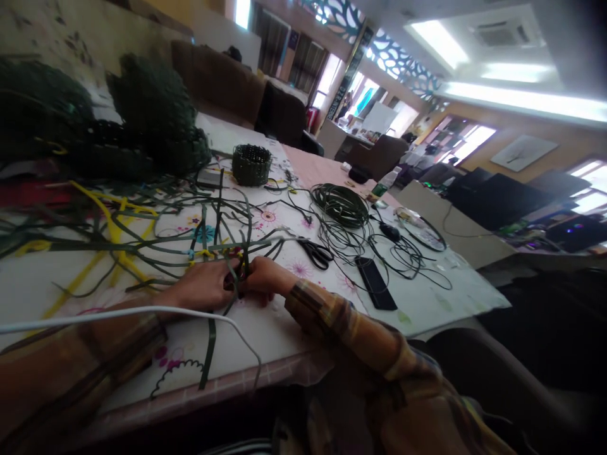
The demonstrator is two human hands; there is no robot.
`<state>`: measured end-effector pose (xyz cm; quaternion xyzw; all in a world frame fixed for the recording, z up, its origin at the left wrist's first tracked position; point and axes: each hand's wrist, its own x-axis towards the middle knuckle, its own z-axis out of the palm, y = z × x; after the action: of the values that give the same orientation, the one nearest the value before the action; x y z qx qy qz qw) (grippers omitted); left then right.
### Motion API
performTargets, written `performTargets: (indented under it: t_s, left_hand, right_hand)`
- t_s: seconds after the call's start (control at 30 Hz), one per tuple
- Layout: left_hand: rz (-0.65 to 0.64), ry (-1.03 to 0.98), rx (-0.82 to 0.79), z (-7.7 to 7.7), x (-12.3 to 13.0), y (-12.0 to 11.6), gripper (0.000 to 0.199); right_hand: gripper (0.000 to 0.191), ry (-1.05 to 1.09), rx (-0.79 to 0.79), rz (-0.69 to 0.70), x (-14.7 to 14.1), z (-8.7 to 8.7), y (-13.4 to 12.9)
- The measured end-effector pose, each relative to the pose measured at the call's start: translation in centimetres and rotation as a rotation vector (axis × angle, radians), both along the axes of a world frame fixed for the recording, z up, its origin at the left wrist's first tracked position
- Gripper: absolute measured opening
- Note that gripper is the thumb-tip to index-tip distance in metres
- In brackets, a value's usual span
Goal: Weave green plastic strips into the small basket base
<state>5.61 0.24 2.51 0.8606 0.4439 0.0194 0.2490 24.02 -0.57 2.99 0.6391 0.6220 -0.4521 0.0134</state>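
My left hand point(203, 286) lies low over the table with its fingers bent around dark green weaving strips point(244, 249). Against it, my right hand point(266, 277) pinches the same strips, its fingertips meeting those of the left. Where they meet, the grip is partly hidden and dim. Long green strips fan out over the cloth beyond both hands, crossed by yellow strips point(115, 230) to the left. One green strip end point(208, 354) hangs toward the near edge. Black-handled scissors point(318, 254) rest just right of my right hand.
A round woven green basket point(251, 167) stands farther back. Behind the scissors lies a coil of green strip point(340, 205), with a black phone-like slab point(375, 284) and a bottle point(385, 183) to the right. Big green bundles point(154, 114) fill the back left. A white cable point(190, 311) crosses in front.
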Motion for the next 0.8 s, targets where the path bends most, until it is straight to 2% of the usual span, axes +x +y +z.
performTargets:
  t_s: [0.13,0.27,0.37,0.47,0.53,0.6,0.7,0.8]
  left_hand:
    - [-0.041,-0.031,0.062,-0.3,-0.4,-0.9,0.041]
    - [-0.096,-0.158,0.104,-1.9,-2.2,-1.5,0.061]
    - [-0.119,-0.197,0.118,-2.6,-4.1,-1.3,0.069]
    - [-0.208,-0.257,0.09,-1.2,-6.0,-0.8,0.064]
    - [-0.277,-0.253,0.006,0.6,-6.7,-0.3,0.053]
    - [-0.263,-0.218,-0.08,2.4,-6.8,0.2,0.05]
    - [-0.159,-0.166,-0.074,3.8,-5.4,0.9,0.05]
    - [-0.21,-0.137,-0.122,3.6,-2.8,1.4,0.047]
  right_hand:
    - [0.032,0.019,0.076,0.024,0.4,0.0,-0.8]
    - [0.034,-0.041,0.312,0.103,1.0,0.0,-1.7]
    - [0.033,0.035,0.305,0.143,1.5,-0.2,-2.0]
    - [0.021,0.211,0.262,0.14,2.1,-0.4,-2.1]
    - [0.017,0.261,0.321,0.121,2.3,-0.6,-2.3]
    - [0.017,0.291,0.344,0.085,2.5,-0.7,-2.7]
    - [0.017,0.366,0.301,0.034,2.8,-0.7,-3.1]
    - [0.018,0.408,0.292,0.029,3.2,-0.7,-3.3]
